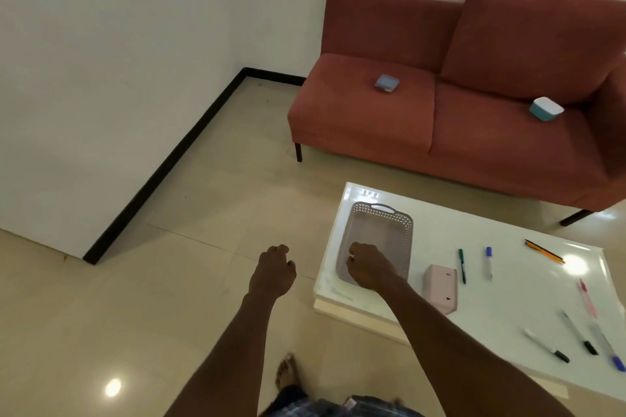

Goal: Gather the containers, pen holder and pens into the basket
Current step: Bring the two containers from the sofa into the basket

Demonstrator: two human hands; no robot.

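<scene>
A grey perforated basket (382, 208) stands at the left end of the white table (437, 234). A pink pen holder (440, 286) lies on its side right of it. Several pens are scattered on the table: a green pen (462, 264), a blue-capped marker (488, 262), orange pencils (543, 250), a pink pen (586, 298) and black-capped pens (545, 345). On the sofa sit a blue-lidded container (387, 83) and a teal container with a white lid (546, 108). My right hand (369, 266) hovers over the basket's near end, fingers loosely curled, holding nothing. My left hand (274, 267) hangs over the floor, loosely curled.
The red sofa (359, 118) stands against the far wall, behind the table. Beige tiled floor (203, 213) lies to the left, up to a white wall with a black skirting. My bare foot (288, 372) is on the floor below my arms.
</scene>
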